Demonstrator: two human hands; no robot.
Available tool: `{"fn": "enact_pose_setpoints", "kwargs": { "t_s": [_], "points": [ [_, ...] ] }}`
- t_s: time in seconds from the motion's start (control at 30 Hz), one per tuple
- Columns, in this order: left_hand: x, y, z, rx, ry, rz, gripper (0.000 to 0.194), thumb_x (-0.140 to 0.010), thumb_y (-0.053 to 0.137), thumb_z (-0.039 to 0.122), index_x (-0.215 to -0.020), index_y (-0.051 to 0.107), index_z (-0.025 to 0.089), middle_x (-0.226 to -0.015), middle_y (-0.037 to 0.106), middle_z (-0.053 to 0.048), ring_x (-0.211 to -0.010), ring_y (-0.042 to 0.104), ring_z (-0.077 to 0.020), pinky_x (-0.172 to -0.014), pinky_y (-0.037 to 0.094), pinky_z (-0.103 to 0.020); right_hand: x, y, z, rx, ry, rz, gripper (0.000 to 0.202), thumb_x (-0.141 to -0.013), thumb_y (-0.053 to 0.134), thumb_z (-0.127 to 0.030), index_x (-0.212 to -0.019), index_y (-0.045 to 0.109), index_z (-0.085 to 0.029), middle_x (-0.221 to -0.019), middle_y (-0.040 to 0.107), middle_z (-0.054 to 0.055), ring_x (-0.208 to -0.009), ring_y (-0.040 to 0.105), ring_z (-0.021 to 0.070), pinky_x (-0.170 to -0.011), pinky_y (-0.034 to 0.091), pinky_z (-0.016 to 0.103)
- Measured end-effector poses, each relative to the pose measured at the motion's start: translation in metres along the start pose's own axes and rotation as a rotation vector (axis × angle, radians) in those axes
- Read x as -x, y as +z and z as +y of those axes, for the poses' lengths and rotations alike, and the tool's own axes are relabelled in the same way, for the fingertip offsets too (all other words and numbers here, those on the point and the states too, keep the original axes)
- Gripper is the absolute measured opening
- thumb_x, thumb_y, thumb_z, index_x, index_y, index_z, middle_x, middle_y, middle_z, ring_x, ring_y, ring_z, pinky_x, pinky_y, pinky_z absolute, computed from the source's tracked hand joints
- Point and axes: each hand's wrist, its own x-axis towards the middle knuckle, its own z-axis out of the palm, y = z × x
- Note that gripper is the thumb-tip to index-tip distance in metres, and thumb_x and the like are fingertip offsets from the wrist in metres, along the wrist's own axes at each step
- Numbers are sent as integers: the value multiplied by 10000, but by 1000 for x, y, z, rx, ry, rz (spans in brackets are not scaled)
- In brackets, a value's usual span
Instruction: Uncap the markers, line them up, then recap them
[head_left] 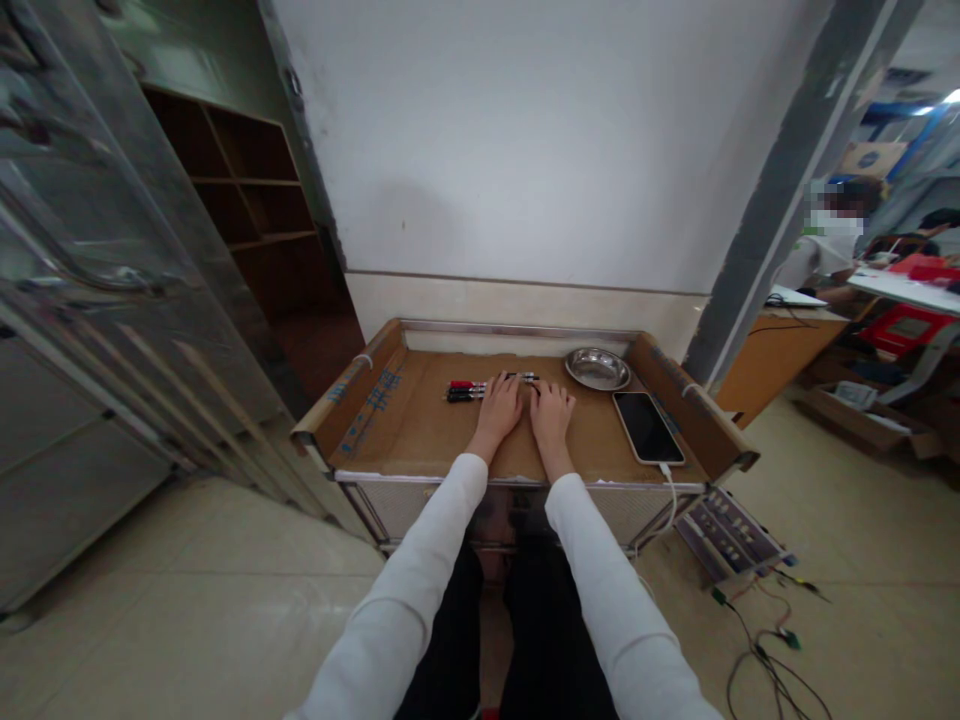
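A few pens (pixel 463 390), with red and black parts showing, lie side by side across a cardboard-lined tray (pixel 427 430). My left hand (pixel 501 403) is closed over their middle and hides part of them. Their right ends show between my two hands. Close by on the right, my right hand (pixel 553 408) is palm down with its fingers a little apart, and its fingertips are at the pens' right ends. A round metal dish (pixel 598 369) stands just beyond my right hand. Whether the right fingertips press on a pen is too small to tell.
A phone (pixel 648 428) with a white cable (pixel 670 490) lies at the tray's right side. Raised cardboard sides (pixel 688 410) border the tray. On the floor at right are an electrical box (pixel 731 535) and loose wires (pixel 769 655). A person (pixel 832 240) sits farther back.
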Motion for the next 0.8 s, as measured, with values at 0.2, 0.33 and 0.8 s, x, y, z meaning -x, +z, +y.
{"fn": "enact_pose_setpoints", "kwargs": {
  "t_s": [0.2,0.33,0.8],
  "points": [
    [2,-5,2,13,4,32,334,-882,442,153,-1202,539,150,-1231,588,-135,-1180,505,-259,-1013,369,-422,1,-5,0,-10,54,28,278,-970,395,-268,-1113,625,-211,-1076,611,110,-982,510,225,-820,287,333],
    [2,-3,0,87,71,10,325,-894,454,161,-1210,534,166,-1244,589,-119,-1200,494,-240,-1026,353,-411,3,-7,1,-40,77,35,271,-958,410,-245,-1109,632,-211,-1057,603,114,-977,509,228,-817,290,337],
    [3,-11,1,138,67,-39,139,-911,497,187,-1008,593,162,-1079,651,-81,-1083,558,-209,-953,375,-354,3,-5,5,-119,139,57,276,-944,428,-241,-1104,652,-226,-1045,600,113,-973,512,227,-813,298,330]
  ]
}}
